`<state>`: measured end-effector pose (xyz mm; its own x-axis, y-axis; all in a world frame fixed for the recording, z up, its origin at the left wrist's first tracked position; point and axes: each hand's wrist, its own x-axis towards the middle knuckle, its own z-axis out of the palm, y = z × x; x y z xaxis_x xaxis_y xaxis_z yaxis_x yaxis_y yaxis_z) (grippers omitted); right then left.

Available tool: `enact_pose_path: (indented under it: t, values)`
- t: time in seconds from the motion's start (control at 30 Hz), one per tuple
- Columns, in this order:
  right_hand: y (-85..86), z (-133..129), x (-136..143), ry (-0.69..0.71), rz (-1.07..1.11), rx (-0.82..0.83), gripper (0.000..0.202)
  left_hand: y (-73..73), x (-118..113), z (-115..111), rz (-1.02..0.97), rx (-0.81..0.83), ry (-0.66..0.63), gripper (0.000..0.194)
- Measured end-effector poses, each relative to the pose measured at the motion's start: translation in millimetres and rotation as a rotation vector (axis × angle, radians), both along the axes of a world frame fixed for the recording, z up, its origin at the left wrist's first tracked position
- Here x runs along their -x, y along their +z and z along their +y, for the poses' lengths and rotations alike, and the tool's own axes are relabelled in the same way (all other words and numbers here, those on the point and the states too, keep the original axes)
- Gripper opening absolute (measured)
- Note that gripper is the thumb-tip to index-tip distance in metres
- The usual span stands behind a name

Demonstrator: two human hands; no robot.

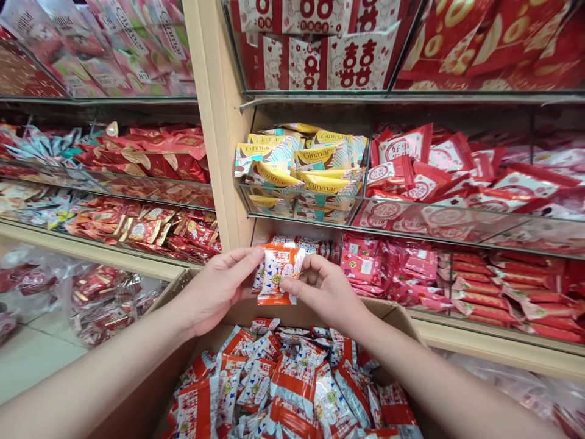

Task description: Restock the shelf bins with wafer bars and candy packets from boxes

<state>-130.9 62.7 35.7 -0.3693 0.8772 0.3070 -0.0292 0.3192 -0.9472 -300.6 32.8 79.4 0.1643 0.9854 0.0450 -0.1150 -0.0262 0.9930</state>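
Note:
Both hands pinch small red-and-white snack packets [276,275] held together above an open cardboard box. My left hand [225,281] is closed on their left side, thumb on top. My right hand [325,291] grips the right side, its thumb pressed on the front packet. At least two packets overlap there; the exact number is hidden. Below, many like packets [292,381] lie loose in the cardboard box [409,326]. Behind my hands, a low shelf compartment holds similar packets [307,245] in rows.
Yellow packets [320,158] fill the bin above my hands. Red-and-white packets [457,177] and pink packets [388,265] lie to the right. A wooden post [214,122] divides the shelves. Clear bags of packets [98,296] sit on the floor at left.

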Motion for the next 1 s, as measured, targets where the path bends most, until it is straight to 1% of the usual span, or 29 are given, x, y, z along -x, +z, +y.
enact_pose_path:
  t: [0.03,0.1,0.2,0.27,0.3,0.37,0.43,0.5,0.53,0.63,0.7,0.77,0.83,0.93,1.0]
  values:
    - [-2.8,-0.2,1.0,-0.021,-0.024,-0.015,0.035,-1.4,-1.7,-1.7,0.039,-0.023,-0.049,0.026]
    - [-7.2,0.5,1.7,-0.048,-0.085,-0.028,0.038,-4.3,-4.2,-4.5,0.171,-0.108,-0.133,0.038]
    - [-8.6,2.0,0.5,-0.035,-0.149,-0.025,0.040,-6.2,-4.8,-6.8,0.349,-0.224,-0.193,0.055]
    - [-6.1,1.5,-1.0,-0.024,-0.110,-0.033,0.043,-4.8,-3.8,-7.6,0.429,-0.257,-0.203,0.061]
    - [-4.3,0.8,-1.8,-0.030,-0.072,-0.053,0.049,-3.6,-3.2,-8.0,0.474,-0.263,-0.196,0.064]
    - [-0.7,-1.5,-3.6,-0.050,-0.039,-0.137,0.064,-2.0,-2.5,-9.6,0.582,-0.270,-0.162,0.068]
    - [1.8,-4.0,-5.6,-0.027,-0.100,-0.257,0.070,-2.9,-2.7,-12.4,0.667,-0.282,-0.157,0.071]
    - [3.6,-6.1,-8.3,0.037,-0.202,-0.344,0.066,-6.5,-3.1,-15.5,0.712,-0.294,-0.204,0.075]
    - [4.7,-7.0,-10.0,0.066,-0.250,-0.360,0.064,-8.9,-3.2,-16.9,0.723,-0.282,-0.234,0.078]
    - [10.9,-9.0,-16.2,0.089,-0.367,-0.345,0.068,-15.1,-2.6,-19.2,0.750,-0.168,-0.295,0.087]
    - [16.6,-10.4,-20.3,0.145,-0.451,-0.324,0.059,-16.7,-2.1,-19.7,0.740,-0.091,-0.315,0.092]
    - [21.0,-13.0,-22.7,0.245,-0.532,-0.308,0.049,-16.7,-2.0,-20.5,0.734,-0.060,-0.335,0.096]
    - [22.5,-17.0,-22.6,0.308,-0.613,-0.289,0.046,-16.4,-2.3,-22.0,0.777,-0.073,-0.354,0.098]
    - [21.9,-23.1,-20.5,0.289,-0.646,-0.296,0.040,-16.2,-2.1,-24.1,0.875,-0.134,-0.353,0.099]
    - [23.0,-23.1,-21.3,0.275,-0.656,-0.306,0.035,-15.3,-1.2,-23.9,0.902,-0.157,-0.367,0.098]
